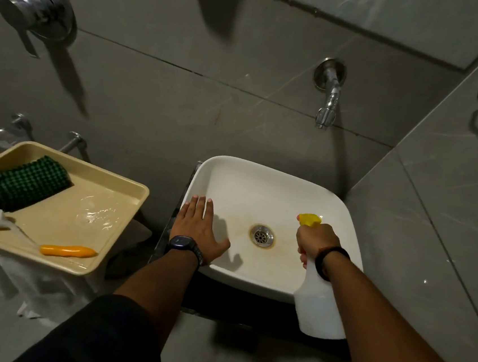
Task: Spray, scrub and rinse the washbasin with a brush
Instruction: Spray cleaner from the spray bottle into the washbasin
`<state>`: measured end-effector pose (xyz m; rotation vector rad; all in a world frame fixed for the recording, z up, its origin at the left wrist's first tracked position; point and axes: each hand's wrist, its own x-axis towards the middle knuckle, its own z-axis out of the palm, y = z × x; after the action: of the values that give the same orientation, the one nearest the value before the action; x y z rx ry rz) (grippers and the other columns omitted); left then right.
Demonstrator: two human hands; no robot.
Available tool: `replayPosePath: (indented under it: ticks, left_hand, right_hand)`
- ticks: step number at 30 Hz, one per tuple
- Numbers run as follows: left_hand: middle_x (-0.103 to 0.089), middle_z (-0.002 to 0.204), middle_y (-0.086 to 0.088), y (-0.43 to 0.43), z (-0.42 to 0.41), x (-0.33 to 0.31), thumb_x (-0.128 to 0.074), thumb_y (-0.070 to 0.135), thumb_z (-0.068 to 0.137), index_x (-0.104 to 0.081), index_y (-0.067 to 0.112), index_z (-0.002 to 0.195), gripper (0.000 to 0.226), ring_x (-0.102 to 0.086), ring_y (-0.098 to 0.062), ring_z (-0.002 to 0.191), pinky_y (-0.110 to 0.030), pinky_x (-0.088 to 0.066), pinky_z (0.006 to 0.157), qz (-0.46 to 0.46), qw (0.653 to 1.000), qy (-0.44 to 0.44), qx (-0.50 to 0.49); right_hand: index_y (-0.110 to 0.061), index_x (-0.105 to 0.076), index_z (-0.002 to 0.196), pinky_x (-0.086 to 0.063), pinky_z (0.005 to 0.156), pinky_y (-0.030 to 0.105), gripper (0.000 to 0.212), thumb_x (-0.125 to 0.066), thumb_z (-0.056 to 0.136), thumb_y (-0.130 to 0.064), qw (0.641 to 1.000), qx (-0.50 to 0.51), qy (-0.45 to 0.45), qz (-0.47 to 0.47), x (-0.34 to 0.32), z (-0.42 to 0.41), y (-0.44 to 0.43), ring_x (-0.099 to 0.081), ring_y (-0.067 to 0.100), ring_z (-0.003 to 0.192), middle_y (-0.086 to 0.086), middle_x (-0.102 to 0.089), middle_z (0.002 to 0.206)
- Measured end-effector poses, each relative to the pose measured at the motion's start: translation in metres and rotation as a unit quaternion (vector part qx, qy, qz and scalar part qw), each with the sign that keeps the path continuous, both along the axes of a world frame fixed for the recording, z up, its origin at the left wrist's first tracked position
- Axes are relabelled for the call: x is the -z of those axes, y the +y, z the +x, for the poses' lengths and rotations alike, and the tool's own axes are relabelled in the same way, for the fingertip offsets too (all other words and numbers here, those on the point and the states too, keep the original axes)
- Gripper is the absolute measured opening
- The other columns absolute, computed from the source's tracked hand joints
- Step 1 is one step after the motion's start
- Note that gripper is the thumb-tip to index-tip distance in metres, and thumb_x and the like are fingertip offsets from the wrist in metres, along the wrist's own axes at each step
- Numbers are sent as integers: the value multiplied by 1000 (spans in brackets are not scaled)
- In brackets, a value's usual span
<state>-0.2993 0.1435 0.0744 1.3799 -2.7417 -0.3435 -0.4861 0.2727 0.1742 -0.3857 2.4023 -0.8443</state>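
Our left hand (200, 230) lies flat and spread on the left rim of the white square ceramic washbasin (261, 180), holding nothing; our right hand (315, 240) is closed around the neck of the white plastic spray bottle with a yellow trigger head (319, 307), with its nozzle pointing into the bowl.

Going from the left, the beige plastic tray (120, 227) carries a dark green knobbly scrub pad (29, 184) and the brush with a white head and orange handle (31, 237), which lies in a shallow film of water. We judge this brush to be light and stiff, but its handle is probably wet and slippery, so we should take it at the middle of the orange part.

The washbasin shows brownish stain around the metal drain (261, 236). It is hard, smooth and fixed, so it can bear firm scrubbing. The bottle looks light, and it is best held at the neck. Above, the chrome wall tap (327, 101) is for rinsing.
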Motion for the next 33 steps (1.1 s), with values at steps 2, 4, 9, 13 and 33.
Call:
replayPosePath:
  ticks: [2, 4, 9, 13, 33]
  left_hand:
    - [3, 159, -11, 1, 0, 0, -35, 71, 77, 4, 12, 149, 101, 6, -26, 145, -43, 1, 118, 0, 1000, 0, -2]
    - [3, 159, -11, 2, 0, 0, -35, 71, 77, 4, 12, 149, 101, 6, -26, 145, -42, 1, 118, -1, 1000, 2, -7]
    - [4, 159, -11, 0, -2, 1, -34, 72, 77, 7, 13, 148, 102, 6, -27, 145, -42, 1, 118, 5, 1000, -5, -8]
    - [5, 159, -10, -1, -2, 2, -33, 72, 76, 8, 13, 148, 102, 7, -26, 145, -42, 2, 118, 7, 1000, -4, -7]
    - [-26, 154, -11, -9, 24, -4, -37, 73, 73, -24, 21, 146, 90, -19, -28, 141, -45, -16, 116, 13, 991, 136, -11]
  right_hand:
    - [-7, -63, 99, -40, 44, 25, 34, -42, 75, -18, 999, -28, -44, 15, 2, 8, 5, -46, 23, 39, 13, -54, 60]
    - [-4, -63, 106, -37, 43, 23, 38, -41, 78, -19, 994, -51, -97, 7, 3, 20, 5, -43, 22, 36, 14, -51, 58]
    - [-23, -66, 99, -38, 41, 22, 32, -44, 77, -23, 991, -97, -92, -30, 3, 46, -13, -41, 22, 34, 14, -56, 59]
    - [-29, -65, 108, -44, 39, 24, 46, -43, 72, -13, 995, -75, -14, -59, 4, 39, -26, -50, 23, 35, 14, -66, 75]
    - [-36, -63, 116, -55, 50, 39, 41, -51, 80, -19, 946, -227, 94, -212, -50, 83, -75, -60, 30, 51, 11, -71, 75]
